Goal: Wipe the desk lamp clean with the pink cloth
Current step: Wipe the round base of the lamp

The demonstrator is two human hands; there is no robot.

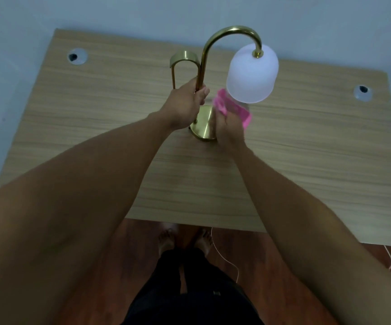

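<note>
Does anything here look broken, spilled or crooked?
Nothing stands out. The brass desk lamp stands upright on the wooden desk, left hand steadying its stem, right hand holding the pink cloth.

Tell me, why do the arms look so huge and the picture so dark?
Head view: the wide-angle lens stretches whatever is near the edges, so the forearms balloon; the room light is dim and bluish; the right hand and pink cloth look slightly blurred.
</note>
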